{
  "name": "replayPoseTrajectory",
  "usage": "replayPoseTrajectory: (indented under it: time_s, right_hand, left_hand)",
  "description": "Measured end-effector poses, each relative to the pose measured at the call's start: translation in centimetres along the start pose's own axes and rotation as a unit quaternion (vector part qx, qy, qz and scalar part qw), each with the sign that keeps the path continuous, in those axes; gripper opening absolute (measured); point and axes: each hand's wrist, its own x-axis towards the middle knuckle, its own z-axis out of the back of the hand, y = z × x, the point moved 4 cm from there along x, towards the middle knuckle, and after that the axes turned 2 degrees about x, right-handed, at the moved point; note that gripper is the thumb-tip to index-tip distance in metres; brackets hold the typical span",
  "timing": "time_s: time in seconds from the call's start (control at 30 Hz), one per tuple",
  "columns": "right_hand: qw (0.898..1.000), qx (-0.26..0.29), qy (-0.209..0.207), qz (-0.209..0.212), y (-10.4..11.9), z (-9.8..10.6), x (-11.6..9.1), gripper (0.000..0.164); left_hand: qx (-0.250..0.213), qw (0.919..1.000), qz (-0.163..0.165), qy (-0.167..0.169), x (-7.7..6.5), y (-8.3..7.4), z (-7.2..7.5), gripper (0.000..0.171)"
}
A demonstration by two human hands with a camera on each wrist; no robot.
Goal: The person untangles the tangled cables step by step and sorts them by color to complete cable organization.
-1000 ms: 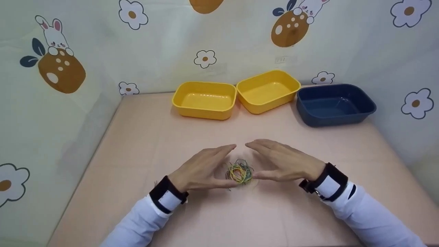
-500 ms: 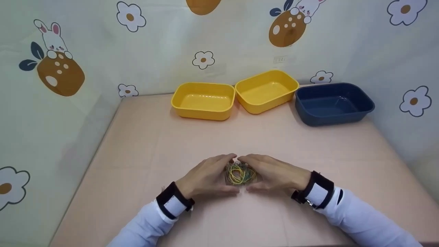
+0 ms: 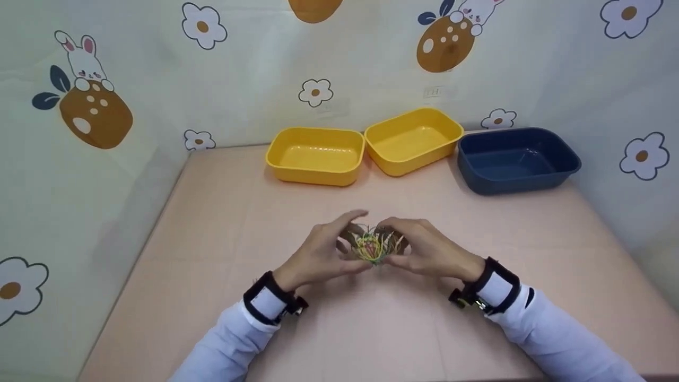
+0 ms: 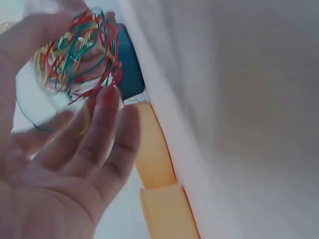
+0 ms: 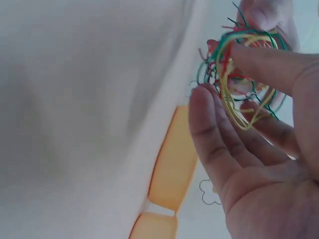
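Note:
A tangled bundle of thin red, green and yellow rubber bands [image 3: 371, 247] is held between both hands, above the middle of the table. My left hand [image 3: 323, 253] grips its left side, thumb at the near side and fingertips reaching behind. From the right, my right hand [image 3: 429, 249] holds it the same way, thumb near and fingers beyond. In the left wrist view the rubber bands [image 4: 82, 55] lie against the left thumb and fingertips. Yellow loops of the rubber bands [image 5: 244, 79] hang by the thumb in the right wrist view.
Along the back edge stand a left yellow bin [image 3: 315, 176], a second yellow bin [image 3: 419, 162] tilted beside it, and a dark blue bin [image 3: 520, 183] at right. A pink cloth [image 3: 223, 223] covers the table. Printed curtains [image 3: 254, 69] enclose the back and sides.
Both hands close in on the rubber bands from either side, take hold of them and raise them off the table. The bundle now looks more spread. The bins stay put.

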Motion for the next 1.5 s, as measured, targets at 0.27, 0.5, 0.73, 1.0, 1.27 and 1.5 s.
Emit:
replayPoseTrajectory:
  time_s: [0.27, 0.5, 0.73, 1.0, 1.27, 1.5]
  right_hand:
    - [0.983, 0.088, -0.155, -0.032, 0.1, 2.6, 0.8, 0.056]
    - [0.965, 0.117, -0.23, -0.052, 0.4, 3.0, 1.6, 0.062]
    - [0.97, 0.092, -0.221, -0.032, 0.6, 1.8, 1.8, 0.063]
    - [0.977, 0.069, -0.195, 0.047, 1.0, 0.8, 1.6, 0.058]
    - [0.968, 0.085, -0.224, 0.072, 1.1, 0.9, 1.3, 0.035]
    - [0.956, 0.167, -0.242, 0.019, 0.5, 1.0, 1.4, 0.024]
  left_hand:
    - [-0.245, 0.9572, 0.074, -0.134, 2.5, 0.1, 0.7, 0.078]
    - [-0.438, 0.877, 0.122, -0.157, 4.2, -0.4, -0.4, 0.064]
    - [-0.537, 0.822, 0.145, -0.124, 3.8, -0.2, -2.1, 0.077]
    - [-0.52, 0.8238, 0.164, -0.154, 3.5, 0.7, -2.8, 0.079]
    - [-0.482, 0.8444, 0.161, -0.171, 3.4, 1.3, -2.7, 0.07]
    - [-0.434, 0.8731, 0.157, -0.156, 3.3, 1.0, -2.8, 0.067]
